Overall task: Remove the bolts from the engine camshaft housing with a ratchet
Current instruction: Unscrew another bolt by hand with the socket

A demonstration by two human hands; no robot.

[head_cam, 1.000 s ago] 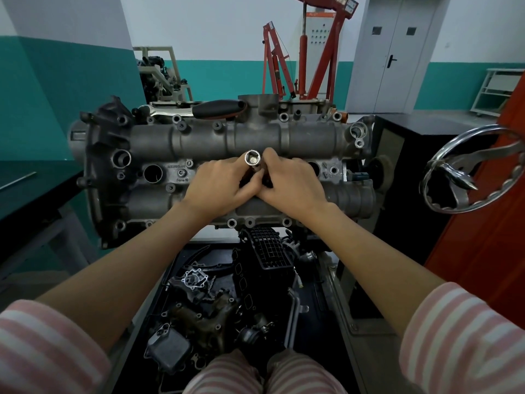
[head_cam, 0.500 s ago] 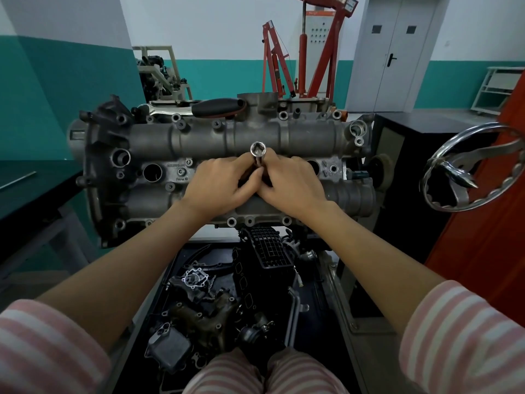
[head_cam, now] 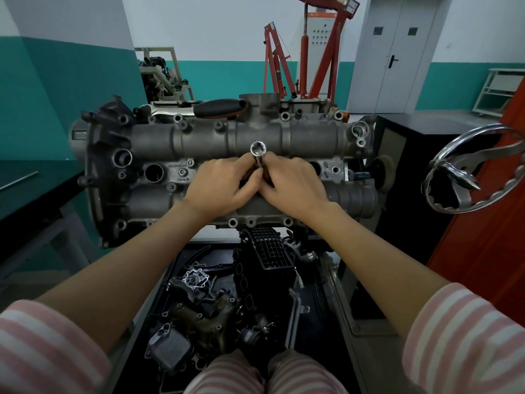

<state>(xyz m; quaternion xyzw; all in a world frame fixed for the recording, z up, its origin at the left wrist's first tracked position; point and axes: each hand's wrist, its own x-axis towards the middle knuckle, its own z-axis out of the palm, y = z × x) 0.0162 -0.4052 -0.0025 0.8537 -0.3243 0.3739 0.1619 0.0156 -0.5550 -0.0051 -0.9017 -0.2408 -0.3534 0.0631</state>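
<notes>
Camshaft housing (head_cam: pixel 199 143): grey cast metal, lay across the frame. Left hand (head_cam: pixel 224 183) and right hand (head_cam: pixel 292 186) met at its centre, both pinching an upright socket (head_cam: pixel 258 149), open end facing the camera. Black-handled ratchet (head_cam: pixel 218 108) rested along the far edge. Tray of engine parts (head_cam: pixel 204 314) sat below.

Ratchet (head_cam: pixel 218 107) lies on housing (head_cam: pixel 199 143), behind hands (head_cam: pixel 255 183).

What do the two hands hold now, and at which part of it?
Both the left hand and the right hand pinch a chrome socket by its lower shaft; its open end sticks up free above the fingertips.
</notes>
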